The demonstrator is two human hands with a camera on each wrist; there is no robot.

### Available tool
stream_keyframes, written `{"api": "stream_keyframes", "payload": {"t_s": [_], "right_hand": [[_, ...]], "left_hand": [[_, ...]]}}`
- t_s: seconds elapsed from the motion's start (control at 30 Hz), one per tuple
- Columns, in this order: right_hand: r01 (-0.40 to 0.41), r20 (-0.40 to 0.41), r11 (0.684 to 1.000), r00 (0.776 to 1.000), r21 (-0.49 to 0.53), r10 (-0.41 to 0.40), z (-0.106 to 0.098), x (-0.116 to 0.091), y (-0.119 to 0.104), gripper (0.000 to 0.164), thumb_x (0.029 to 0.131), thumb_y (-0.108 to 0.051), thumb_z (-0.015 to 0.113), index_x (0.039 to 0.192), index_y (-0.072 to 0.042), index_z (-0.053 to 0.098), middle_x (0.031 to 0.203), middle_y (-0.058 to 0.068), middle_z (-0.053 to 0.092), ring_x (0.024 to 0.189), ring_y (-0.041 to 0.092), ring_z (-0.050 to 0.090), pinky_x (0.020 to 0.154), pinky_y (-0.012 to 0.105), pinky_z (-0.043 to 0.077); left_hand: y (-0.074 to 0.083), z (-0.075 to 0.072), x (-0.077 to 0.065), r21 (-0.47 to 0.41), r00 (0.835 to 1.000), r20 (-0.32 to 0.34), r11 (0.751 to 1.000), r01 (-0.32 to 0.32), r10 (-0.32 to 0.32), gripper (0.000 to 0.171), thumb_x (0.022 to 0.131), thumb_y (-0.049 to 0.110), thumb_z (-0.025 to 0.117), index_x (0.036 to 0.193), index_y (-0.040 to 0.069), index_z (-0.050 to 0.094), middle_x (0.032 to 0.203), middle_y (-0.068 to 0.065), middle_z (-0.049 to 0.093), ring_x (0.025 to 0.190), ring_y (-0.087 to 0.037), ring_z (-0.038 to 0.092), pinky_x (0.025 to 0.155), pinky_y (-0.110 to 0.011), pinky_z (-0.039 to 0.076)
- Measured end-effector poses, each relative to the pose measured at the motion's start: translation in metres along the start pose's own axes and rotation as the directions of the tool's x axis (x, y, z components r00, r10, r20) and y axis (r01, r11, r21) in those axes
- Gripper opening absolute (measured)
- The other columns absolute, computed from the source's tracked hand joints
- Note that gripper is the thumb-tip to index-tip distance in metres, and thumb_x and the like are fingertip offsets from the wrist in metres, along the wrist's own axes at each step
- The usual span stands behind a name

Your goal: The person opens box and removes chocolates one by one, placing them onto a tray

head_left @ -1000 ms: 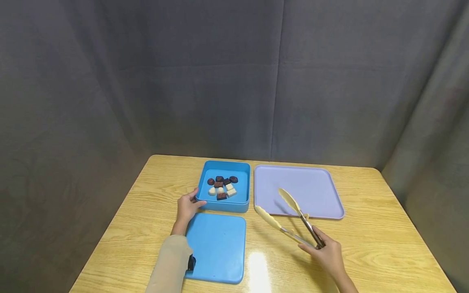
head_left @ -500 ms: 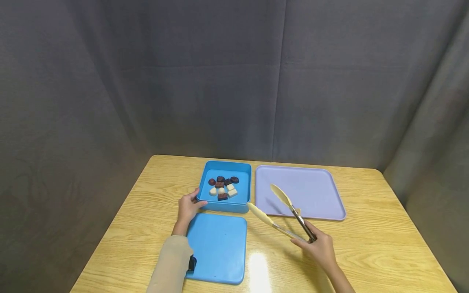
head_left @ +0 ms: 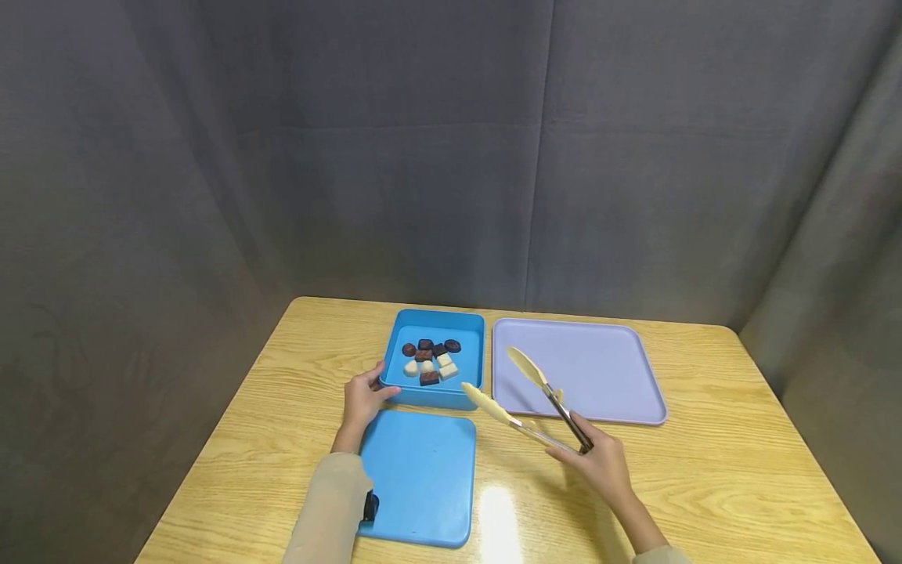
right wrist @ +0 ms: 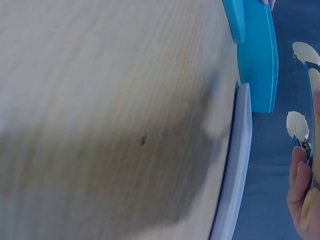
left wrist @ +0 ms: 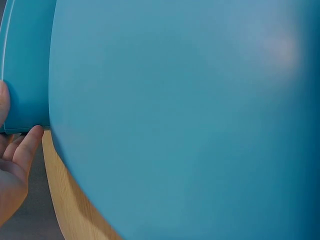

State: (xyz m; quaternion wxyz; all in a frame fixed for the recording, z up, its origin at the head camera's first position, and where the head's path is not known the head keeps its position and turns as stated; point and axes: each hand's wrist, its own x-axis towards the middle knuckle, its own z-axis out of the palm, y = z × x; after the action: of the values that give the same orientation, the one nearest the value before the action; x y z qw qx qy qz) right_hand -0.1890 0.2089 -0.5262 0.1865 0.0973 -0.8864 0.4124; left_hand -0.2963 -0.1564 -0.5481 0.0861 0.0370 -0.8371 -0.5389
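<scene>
My left hand (head_left: pixel 361 399) holds the near left corner of a blue box (head_left: pixel 438 399), its thumb on the front wall and fingers at the left side. Inside lie several dark, brown and white chocolates (head_left: pixel 429 378). In the left wrist view, the fingertips (left wrist: pixel 31 142) touch the box's edge. My right hand (head_left: pixel 602 462) grips a pair of tongs (head_left: pixel 488 403) near the handle end. The tongs' cream tips are spread wide, with nothing between them; one is by the box's front right corner, the other above the purple tray (head_left: pixel 588 368).
A flat blue lid (head_left: pixel 419 478) lies in front of the box, partly under my left sleeve. The tray stands just right of the box on the wooden table (head_left: pixel 712 439). Grey curtains (head_left: pixel 409 157) hang behind and at both sides.
My right hand has moved left and slightly away from me with the spread tongs, bringing their tips nearer the box. The left hand stays at the box corner.
</scene>
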Motion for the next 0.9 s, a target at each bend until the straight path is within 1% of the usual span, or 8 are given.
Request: {"api": "stream_keyframes", "payload": {"t_s": [0.17,0.3,0.53,0.63,0.73,0.8,0.83,0.9], "right_hand": [[-0.014,0.029,0.999,0.999,-0.049,0.015,0.003,0.008,-0.007,0.069,0.060,-0.024,0.082,0.114,0.009,0.056,0.052,-0.007,0.038,0.040,-0.001,0.028,0.032,0.018,0.028],[-0.003,0.047,0.998,0.999,-0.071,0.006,0.005,0.015,-0.012,0.069,0.061,-0.026,0.082,0.115,0.009,0.056,0.048,-0.009,0.032,0.038,-0.002,0.022,0.031,0.017,0.023],[0.025,0.074,0.993,0.997,-0.117,-0.017,0.010,0.029,-0.025,0.071,0.061,-0.029,0.081,0.116,0.008,0.055,0.050,-0.008,0.030,0.040,0.000,0.019,0.035,0.018,0.021],[0.039,0.085,0.988,0.996,-0.146,-0.027,0.014,0.034,-0.030,0.071,0.061,-0.030,0.081,0.116,0.007,0.056,0.053,-0.005,0.035,0.041,0.002,0.020,0.036,0.019,0.022],[0.050,0.099,0.985,0.995,-0.163,-0.035,0.018,0.037,-0.033,0.071,0.061,-0.032,0.080,0.116,0.006,0.056,0.062,0.002,0.051,0.042,0.003,0.020,0.038,0.020,0.025],[0.054,0.110,0.984,0.993,-0.167,-0.036,0.020,0.039,-0.035,0.071,0.062,-0.033,0.080,0.116,0.006,0.056,0.074,0.010,0.061,0.043,0.004,0.021,0.040,0.021,0.027],[0.054,0.114,0.984,0.993,-0.168,-0.035,0.021,0.040,-0.036,0.071,0.062,-0.033,0.080,0.116,0.006,0.056,0.081,0.013,0.063,0.043,0.005,0.021,0.042,0.022,0.029],[0.057,0.118,0.981,0.992,-0.183,-0.035,0.023,0.042,-0.038,0.070,0.062,-0.033,0.080,0.116,0.006,0.056,0.093,0.018,0.064,0.046,0.006,0.026,0.046,0.024,0.033]], "left_hand": [[0.000,0.000,-0.001,-0.003,1.000,-0.001,1.000,-0.005,0.005,0.056,0.075,0.003,0.070,0.126,-0.003,0.046,0.126,-0.019,0.046,0.110,-0.032,0.049,0.085,-0.038,0.046],[0.000,0.000,-0.001,0.001,1.000,0.001,1.000,-0.008,0.008,0.056,0.075,0.003,0.070,0.126,-0.003,0.046,0.127,-0.018,0.046,0.110,-0.033,0.049,0.085,-0.038,0.046],[0.001,0.000,-0.002,0.004,1.000,-0.005,1.000,-0.009,0.009,0.056,0.075,0.003,0.070,0.126,-0.002,0.046,0.126,-0.018,0.047,0.109,-0.032,0.050,0.085,-0.038,0.046],[0.001,0.000,-0.002,-0.003,1.000,-0.004,1.000,-0.012,0.012,0.056,0.075,0.003,0.070,0.126,-0.002,0.047,0.126,-0.017,0.047,0.109,-0.032,0.050,0.085,-0.038,0.046],[0.001,0.000,-0.001,-0.003,1.000,-0.003,1.000,-0.018,0.018,0.056,0.075,0.003,0.070,0.126,-0.002,0.047,0.126,-0.018,0.047,0.109,-0.032,0.050,0.085,-0.038,0.045],[0.001,0.000,-0.001,-0.005,1.000,-0.004,1.000,-0.017,0.017,0.056,0.075,0.003,0.070,0.126,-0.002,0.047,0.126,-0.018,0.047,0.109,-0.032,0.050,0.085,-0.038,0.045],[0.000,0.000,-0.001,-0.005,1.000,-0.004,1.000,-0.017,0.017,0.056,0.075,0.003,0.070,0.126,-0.002,0.047,0.126,-0.018,0.047,0.109,-0.032,0.050,0.085,-0.038,0.045],[0.000,0.000,0.000,-0.005,1.000,-0.004,1.000,-0.016,0.016,0.056,0.075,0.003,0.070,0.126,-0.002,0.047,0.126,-0.018,0.046,0.109,-0.032,0.050,0.085,-0.038,0.045]]}}
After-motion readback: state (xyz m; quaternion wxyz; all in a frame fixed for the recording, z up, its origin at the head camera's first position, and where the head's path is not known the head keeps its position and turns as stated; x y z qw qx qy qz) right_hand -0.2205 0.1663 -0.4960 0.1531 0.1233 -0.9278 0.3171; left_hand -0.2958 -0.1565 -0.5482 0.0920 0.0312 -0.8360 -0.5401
